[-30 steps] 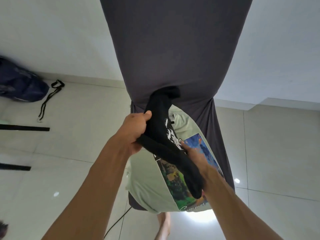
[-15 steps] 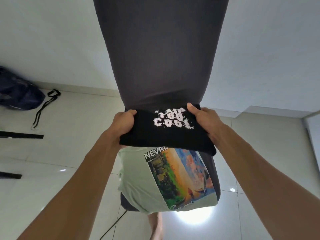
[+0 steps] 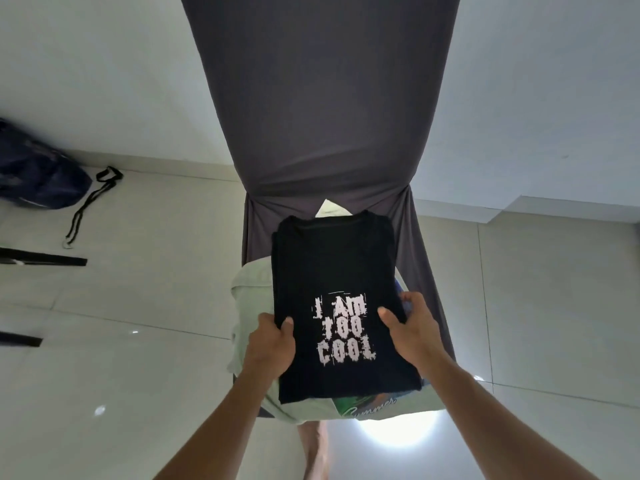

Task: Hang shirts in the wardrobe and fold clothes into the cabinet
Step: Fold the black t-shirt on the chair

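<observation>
Gripping the folded black shirt (image 3: 341,306) by its two long sides, the person stands over a chair draped in a grey cover (image 3: 322,116). The left hand (image 3: 270,344) curls round the shirt's left edge, thumb on top of the fabric, the other fingers tucked underneath and out of sight. The right hand (image 3: 412,330) pinches the right edge the same way, thumb lying on the black cloth just beside the white lettering "I AM TOO COOL", fingers bent round the side.

The black shirt lies flat on top of a pale green shirt (image 3: 251,292), which sits on the chair seat and shows along the left edge and at the near edge, where a strip of its coloured print peeks out. The black shirt's collar end reaches toward the back edge of the seat, close to the grey-covered backrest.

On the tiled floor (image 3: 156,358) to the left, against the wall, lies a dark blue bag (image 3: 38,174) with a black strap (image 3: 90,199) trailing beside it.
</observation>
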A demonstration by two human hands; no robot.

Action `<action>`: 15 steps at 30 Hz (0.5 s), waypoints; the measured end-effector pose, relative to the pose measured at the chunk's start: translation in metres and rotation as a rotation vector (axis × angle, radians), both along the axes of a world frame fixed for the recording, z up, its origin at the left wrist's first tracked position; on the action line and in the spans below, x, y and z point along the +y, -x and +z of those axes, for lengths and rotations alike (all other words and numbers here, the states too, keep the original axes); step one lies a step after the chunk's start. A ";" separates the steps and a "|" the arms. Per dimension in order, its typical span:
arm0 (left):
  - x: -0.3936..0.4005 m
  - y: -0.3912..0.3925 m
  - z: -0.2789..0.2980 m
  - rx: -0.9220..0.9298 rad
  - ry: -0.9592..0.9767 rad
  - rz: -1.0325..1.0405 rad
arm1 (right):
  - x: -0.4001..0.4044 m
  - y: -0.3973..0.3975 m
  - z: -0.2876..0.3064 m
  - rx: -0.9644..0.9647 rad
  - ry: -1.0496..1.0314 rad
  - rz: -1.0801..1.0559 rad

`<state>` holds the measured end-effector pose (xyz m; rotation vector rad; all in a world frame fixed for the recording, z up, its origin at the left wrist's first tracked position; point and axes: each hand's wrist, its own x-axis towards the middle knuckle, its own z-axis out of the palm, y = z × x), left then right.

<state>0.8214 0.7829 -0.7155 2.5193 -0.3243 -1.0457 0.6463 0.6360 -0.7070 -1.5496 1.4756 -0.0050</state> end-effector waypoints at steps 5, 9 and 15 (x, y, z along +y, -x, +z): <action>0.003 0.013 -0.012 -0.264 -0.001 -0.028 | 0.015 0.010 -0.016 0.012 0.204 0.020; -0.008 0.005 -0.014 -0.282 -0.032 0.012 | 0.012 0.006 -0.023 0.057 0.212 -0.031; -0.023 -0.013 -0.039 -0.184 -0.025 0.143 | 0.007 0.004 -0.026 0.090 0.269 -0.053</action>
